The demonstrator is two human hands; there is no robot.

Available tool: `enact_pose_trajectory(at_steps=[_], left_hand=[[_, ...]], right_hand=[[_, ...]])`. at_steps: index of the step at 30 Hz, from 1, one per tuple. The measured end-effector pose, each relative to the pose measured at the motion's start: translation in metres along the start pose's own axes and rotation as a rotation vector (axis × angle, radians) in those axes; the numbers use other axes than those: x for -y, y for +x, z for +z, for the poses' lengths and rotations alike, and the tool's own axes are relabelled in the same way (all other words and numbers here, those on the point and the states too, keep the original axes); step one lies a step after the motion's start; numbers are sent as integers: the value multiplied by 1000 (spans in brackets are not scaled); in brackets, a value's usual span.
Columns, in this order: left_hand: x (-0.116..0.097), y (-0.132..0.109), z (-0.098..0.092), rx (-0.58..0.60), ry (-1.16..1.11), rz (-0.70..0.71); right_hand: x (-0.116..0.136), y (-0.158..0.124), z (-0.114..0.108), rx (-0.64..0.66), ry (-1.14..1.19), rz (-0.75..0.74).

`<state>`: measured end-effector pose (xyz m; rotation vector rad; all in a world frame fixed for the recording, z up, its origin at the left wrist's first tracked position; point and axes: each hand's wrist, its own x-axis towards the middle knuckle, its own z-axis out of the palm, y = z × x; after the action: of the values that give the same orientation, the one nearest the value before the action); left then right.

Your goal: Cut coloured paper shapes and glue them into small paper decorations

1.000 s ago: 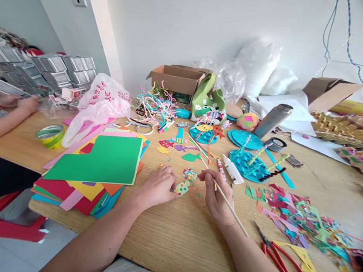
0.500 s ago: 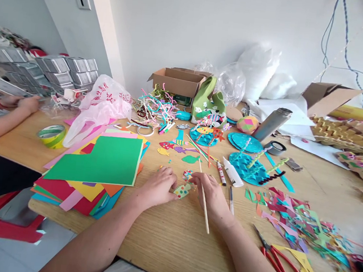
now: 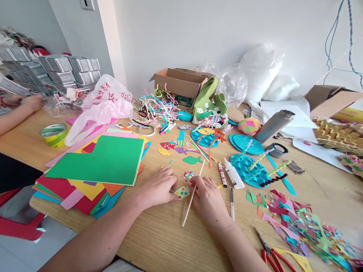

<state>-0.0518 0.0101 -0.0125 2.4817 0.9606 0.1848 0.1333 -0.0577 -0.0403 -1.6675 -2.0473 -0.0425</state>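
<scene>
My left hand (image 3: pixel 161 186) is closed, thumb and finger pinching the left edge of a pale green paper fish (image 3: pixel 181 192) with coloured dots, low over the wood. A slim pale stick (image 3: pixel 188 210) lies in the closed fingers of my right hand (image 3: pixel 207 196), slanting down toward me. Those fingertips are at the fish's right side; whether they touch it I cannot tell. Just beyond them is a small multicoloured dotted piece (image 3: pixel 189 176). Farther back lie cut-out fish: a green fish (image 3: pixel 193 159), a yellow fish (image 3: pixel 164 152) and a purple fish (image 3: pixel 181 150).
A stack of coloured paper (image 3: pixel 115 159) lies left. Right are a glue bottle (image 3: pixel 234 174), a marker (image 3: pixel 222 175), a pen (image 3: pixel 232 204), red-handled scissors (image 3: pixel 280 265) and paper scraps (image 3: pixel 301 224). A steel flask (image 3: pixel 275 126) stands behind blue discs (image 3: pixel 245 168). Another person's hand (image 3: pixel 32 103) is far left.
The stick in my right hand has swung, its near end moving left toward the fish. My left hand stays on the fish. The view has shifted slightly.
</scene>
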Motion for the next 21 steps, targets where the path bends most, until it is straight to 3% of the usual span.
enact_pose_trajectory(at_steps=[7, 10, 12, 15, 17, 19, 21], left_hand=[[2, -2, -1, -8, 7, 12], [4, 0, 1, -25, -46, 31], [5, 3, 3, -105, -144, 36], [4, 7, 1, -334, -329, 1], [2, 8, -4, -463, -444, -56], [-1, 8, -10, -539, -544, -114], [-3, 6, -15, -541, -643, -132]], right_hand=[[-5, 0, 9, -15, 309, 184], [-3, 1, 6, -64, 360, 178], [1, 1, 0, -173, 343, 91], [7, -1, -12, -353, 299, -86], [10, -1, -17, -394, 272, -156], [11, -1, -18, -405, 269, -159], [11, -1, -17, -433, 302, -95]])
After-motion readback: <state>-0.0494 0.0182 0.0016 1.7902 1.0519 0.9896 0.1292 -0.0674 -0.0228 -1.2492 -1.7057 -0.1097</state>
